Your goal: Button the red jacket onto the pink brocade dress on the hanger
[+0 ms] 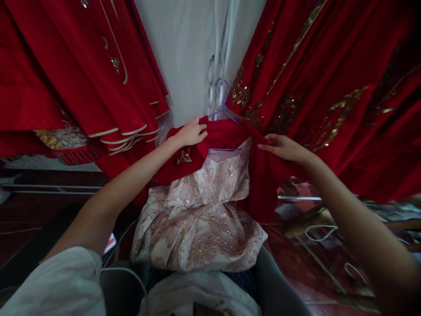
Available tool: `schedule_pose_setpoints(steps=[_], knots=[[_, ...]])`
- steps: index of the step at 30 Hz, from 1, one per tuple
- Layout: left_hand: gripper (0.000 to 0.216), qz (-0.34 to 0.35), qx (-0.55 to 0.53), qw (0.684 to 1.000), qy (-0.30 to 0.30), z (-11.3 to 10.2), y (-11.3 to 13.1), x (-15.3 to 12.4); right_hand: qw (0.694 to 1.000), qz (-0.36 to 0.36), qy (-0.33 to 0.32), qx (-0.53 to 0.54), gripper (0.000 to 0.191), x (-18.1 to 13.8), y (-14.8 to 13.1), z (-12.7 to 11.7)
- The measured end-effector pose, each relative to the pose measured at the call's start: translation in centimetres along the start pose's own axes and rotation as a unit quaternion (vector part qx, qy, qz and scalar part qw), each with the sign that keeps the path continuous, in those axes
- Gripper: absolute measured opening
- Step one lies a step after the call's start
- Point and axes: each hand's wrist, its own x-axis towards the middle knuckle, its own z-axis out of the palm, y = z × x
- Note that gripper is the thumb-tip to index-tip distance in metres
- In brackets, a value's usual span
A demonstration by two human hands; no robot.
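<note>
A red garment (226,134) is draped over a purple wire hanger (223,103) whose hook is caught on a white metal rack (215,83). My left hand (190,131) grips the garment's left shoulder, fingers curled into the cloth. My right hand (283,147) pinches the red cloth on the right side. Below the red garment hangs a pale pink brocade skirt (200,215) with gold floral pattern, spilling down toward me. A small embroidered ornament (184,156) shows on the red fabric below my left hand.
Red robes with cream trim (98,79) hang at the left. Red garments with gold embroidery (329,87) hang at the right. A white wall (184,48) lies behind. The glossy dark red floor (312,259) holds loose wire hangers (320,232). White cloth (197,294) lies near me.
</note>
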Motion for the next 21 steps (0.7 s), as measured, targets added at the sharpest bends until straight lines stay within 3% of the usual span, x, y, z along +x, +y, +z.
schedule_pose_setpoints(steps=[3,5,10,15,21], knots=[[0.029,-0.014,-0.004,1.0,-0.004,-0.1,0.7,-0.7,0.983,-0.047,0.168,-0.053,0.031,0.7,-0.2,2.4],[0.028,-0.026,-0.002,1.0,-0.004,-0.1,1.2,-1.3,0.971,-0.073,0.219,-0.055,0.027,1.9,-0.4,4.2],[0.033,-0.063,0.001,0.998,0.001,0.1,2.9,-2.1,0.976,-0.113,0.182,0.018,0.019,5.0,-3.5,9.9],[0.029,-0.075,-0.029,0.995,0.054,0.5,3.5,-2.8,0.966,-0.171,0.15,0.122,0.012,5.3,-7.7,15.3],[0.026,-0.03,-0.054,0.995,0.081,2.6,5.4,-6.5,0.943,-0.137,0.113,0.28,0.019,4.9,-7.4,15.7]])
